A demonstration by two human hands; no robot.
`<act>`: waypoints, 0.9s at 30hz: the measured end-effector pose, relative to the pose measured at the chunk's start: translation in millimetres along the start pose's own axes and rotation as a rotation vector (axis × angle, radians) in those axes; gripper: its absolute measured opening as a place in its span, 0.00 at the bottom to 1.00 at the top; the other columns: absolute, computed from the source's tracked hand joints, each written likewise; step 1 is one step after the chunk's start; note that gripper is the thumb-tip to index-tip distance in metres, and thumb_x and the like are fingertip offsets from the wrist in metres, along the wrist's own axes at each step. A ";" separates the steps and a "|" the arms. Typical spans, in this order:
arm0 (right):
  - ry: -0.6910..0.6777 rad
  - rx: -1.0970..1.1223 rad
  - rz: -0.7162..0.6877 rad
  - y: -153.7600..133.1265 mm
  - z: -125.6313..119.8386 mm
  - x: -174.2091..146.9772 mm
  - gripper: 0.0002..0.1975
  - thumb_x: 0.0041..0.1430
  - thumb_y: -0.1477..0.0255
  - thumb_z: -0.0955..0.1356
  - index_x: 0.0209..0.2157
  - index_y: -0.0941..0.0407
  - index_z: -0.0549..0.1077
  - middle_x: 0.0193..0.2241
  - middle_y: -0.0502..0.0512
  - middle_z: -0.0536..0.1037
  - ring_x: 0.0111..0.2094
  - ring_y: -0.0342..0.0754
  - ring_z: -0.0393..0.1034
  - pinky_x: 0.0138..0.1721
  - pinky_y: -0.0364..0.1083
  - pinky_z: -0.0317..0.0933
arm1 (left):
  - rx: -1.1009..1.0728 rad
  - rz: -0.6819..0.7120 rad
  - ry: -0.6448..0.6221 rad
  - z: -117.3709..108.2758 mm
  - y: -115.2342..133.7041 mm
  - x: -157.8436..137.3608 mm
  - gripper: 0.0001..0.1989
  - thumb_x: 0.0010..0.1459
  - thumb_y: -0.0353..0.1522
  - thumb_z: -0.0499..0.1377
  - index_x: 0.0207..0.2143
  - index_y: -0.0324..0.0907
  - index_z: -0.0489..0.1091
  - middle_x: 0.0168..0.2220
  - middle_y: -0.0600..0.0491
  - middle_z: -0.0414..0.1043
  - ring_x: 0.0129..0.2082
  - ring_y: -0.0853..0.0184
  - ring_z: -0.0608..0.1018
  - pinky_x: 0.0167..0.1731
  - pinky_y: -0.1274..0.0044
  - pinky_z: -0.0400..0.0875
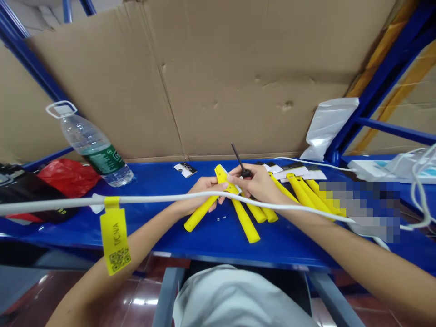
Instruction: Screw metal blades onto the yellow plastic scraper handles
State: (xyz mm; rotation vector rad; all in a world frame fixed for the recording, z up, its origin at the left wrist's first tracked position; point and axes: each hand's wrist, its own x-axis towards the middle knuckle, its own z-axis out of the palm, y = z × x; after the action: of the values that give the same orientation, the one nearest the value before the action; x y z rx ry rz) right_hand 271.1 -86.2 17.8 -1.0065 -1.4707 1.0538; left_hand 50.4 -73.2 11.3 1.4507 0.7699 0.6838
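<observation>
Gripping yellow handle (pixel 204 210) in left hand (pixel 200 193) | right hand (pixel 257 182) pinching black screwdriver (pixel 239 161), wrists converging

We note the yellow handles (pixel 245 221) as smooth, matt plastic or rubber. The blue bench (pixel 153 227) is painted metal with a slight sheen. The backing board (pixel 221 77) is dented, matt corrugated cardboard. The water bottle (pixel 95 152) is clear glossy plastic.
</observation>
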 end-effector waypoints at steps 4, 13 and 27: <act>0.024 0.006 -0.082 -10.6 5.3 -5.5 0.28 0.47 0.49 0.85 0.35 0.58 0.83 0.15 0.46 0.71 0.14 0.41 0.62 0.15 0.41 0.57 | 0.015 0.080 0.020 0.4 3.9 -1.2 0.25 0.62 0.50 0.76 0.40 0.35 0.81 0.24 0.52 0.79 0.14 0.72 0.73 0.13 0.81 0.63; -0.020 -0.049 -0.015 -22.7 4.6 -16.5 0.27 0.51 0.48 0.83 0.37 0.57 0.83 0.17 0.48 0.74 0.14 0.42 0.62 0.11 0.40 0.52 | 0.018 0.137 -0.012 -7.4 -1.1 1.1 0.24 0.62 0.49 0.76 0.36 0.35 0.83 0.26 0.49 0.80 0.14 0.71 0.75 0.13 0.80 0.68; -0.065 0.041 -0.134 -7.8 3.7 -7.6 0.24 0.52 0.52 0.82 0.36 0.57 0.81 0.15 0.44 0.70 0.14 0.40 0.60 0.15 0.40 0.56 | 0.043 0.132 0.070 -6.0 2.2 0.5 0.22 0.55 0.45 0.79 0.36 0.32 0.84 0.29 0.43 0.84 0.14 0.68 0.76 0.12 0.78 0.69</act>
State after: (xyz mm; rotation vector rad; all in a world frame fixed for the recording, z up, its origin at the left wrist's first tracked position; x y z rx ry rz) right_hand 267.9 -96.0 23.0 -0.8400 -1.5407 1.0240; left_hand 46.0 -69.1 13.7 1.5334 0.7511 0.8269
